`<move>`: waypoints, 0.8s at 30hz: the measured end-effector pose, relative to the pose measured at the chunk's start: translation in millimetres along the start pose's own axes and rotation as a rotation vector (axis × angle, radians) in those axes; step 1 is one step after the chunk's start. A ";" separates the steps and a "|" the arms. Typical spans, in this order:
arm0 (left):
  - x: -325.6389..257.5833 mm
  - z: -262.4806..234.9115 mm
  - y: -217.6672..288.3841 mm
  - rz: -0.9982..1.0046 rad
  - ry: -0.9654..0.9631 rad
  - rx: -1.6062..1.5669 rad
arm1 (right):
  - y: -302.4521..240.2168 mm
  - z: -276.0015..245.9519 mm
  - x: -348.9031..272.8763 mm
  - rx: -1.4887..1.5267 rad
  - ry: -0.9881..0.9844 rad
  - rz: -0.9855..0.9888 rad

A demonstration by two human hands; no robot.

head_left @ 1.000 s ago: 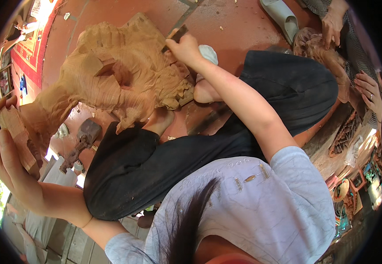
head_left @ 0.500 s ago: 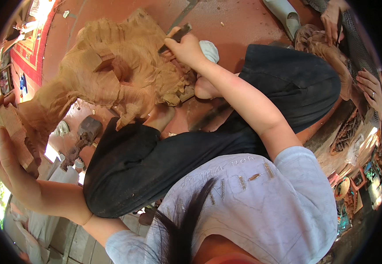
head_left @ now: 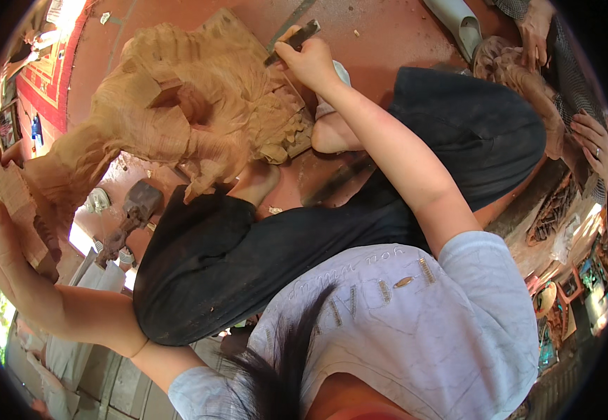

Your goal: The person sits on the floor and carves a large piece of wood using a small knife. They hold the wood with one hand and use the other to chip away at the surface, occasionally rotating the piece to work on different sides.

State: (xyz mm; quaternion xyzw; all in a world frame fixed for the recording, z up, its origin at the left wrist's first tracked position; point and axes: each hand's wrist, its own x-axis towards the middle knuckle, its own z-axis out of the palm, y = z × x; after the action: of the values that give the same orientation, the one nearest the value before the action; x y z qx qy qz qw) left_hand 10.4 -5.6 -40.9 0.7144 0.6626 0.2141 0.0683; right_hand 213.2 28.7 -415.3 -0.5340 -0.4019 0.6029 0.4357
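Person seated on a reddish floor (head_left: 381, 35), legs folded in black trousers (head_left: 318, 234). Wooden carving (head_left: 171, 105), light brown, on the floor at the far left, running from beyond the feet to the left margin; deep hollow near its middle, rough lumps at its right end, square slab along its far right side. Left hand (head_left: 27, 287) wrapped about the carving's blocky left end, thumb on the near side, fingers curled behind. Right hand (head_left: 312, 64) closed on a short dark tool (head_left: 304, 36), just beside the slab; whether the tool's lower end touches wood, cannot tell. Writing: pale grey T-shirt (head_left: 423, 336) carries a curved line of small script over larger, gold-trimmed capitals, lettering partly covered by dark hair (head_left: 293, 350). Red mat (head_left: 45, 91), far left, bears a yellow pattern, too small to make out. Left of the near knee, a dark block-headed object (head_left: 141, 199). Far right, a grey shoe (head_left: 461, 28); close by, a co-worker's two hands, one (head_left: 535, 31) above a darker brown carved piece (head_left: 507, 70), the other (head_left: 593, 143) lower, ringed.
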 end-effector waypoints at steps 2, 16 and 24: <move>-0.9 1.5 11.0 -0.045 0.001 0.024 | 3.8 4.2 -3.7 -0.153 0.006 -0.065; 4.5 -9.6 5.2 -0.056 -0.038 -0.012 | -15.8 24.5 -29.8 -0.286 0.102 -0.363; 0.5 -13.0 23.6 -0.024 -0.013 0.025 | -4.8 3.4 -24.2 -0.117 0.189 -0.280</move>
State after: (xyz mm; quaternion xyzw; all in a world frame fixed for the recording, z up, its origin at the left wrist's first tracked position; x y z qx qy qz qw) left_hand 26.9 -10.3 -20.1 0.7085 0.6734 0.2002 0.0663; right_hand 211.5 7.0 -403.2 -0.5515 -0.4639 0.4592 0.5194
